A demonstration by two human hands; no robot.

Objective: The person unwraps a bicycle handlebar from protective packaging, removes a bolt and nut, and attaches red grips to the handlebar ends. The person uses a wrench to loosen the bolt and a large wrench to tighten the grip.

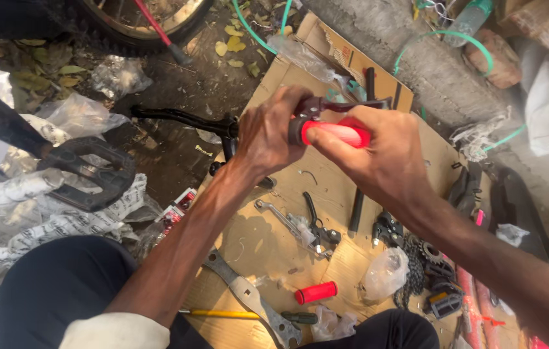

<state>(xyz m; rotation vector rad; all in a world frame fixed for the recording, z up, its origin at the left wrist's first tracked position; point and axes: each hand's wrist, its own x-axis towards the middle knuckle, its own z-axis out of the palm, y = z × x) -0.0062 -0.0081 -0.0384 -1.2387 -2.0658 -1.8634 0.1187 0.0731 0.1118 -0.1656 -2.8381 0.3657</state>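
Both hands closed: your right hand wraps the red grip, left hand clamps the brake lever. Brace left; twist squarely.

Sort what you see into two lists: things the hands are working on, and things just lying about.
In hand:
left hand at the brake lever
right hand gripping the red grip

Lying about:
spare red grip
flat wrench
yellow-shafted screwdriver
black pedal
sprocket cluster
cardboard
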